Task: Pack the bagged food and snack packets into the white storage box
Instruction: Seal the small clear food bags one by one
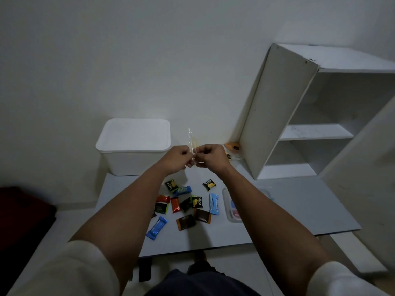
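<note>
A white storage box (128,165) with its lid (134,134) on stands at the back left of the grey table. My left hand (176,159) and my right hand (210,157) are raised over the table, both pinching a thin clear plastic bag (191,138) held edge-on between them. Below them several snack packets lie scattered: a blue one (157,228), a brown one (185,222), an orange one (175,205), a black and yellow one (209,184), and a light blue one (214,204).
A clear lidded container (229,207) lies right of the packets, partly behind my right arm. A white shelf unit (299,129) stands at the back right with an orange item (233,146) at its foot. A dark red thing (23,212) sits at the left.
</note>
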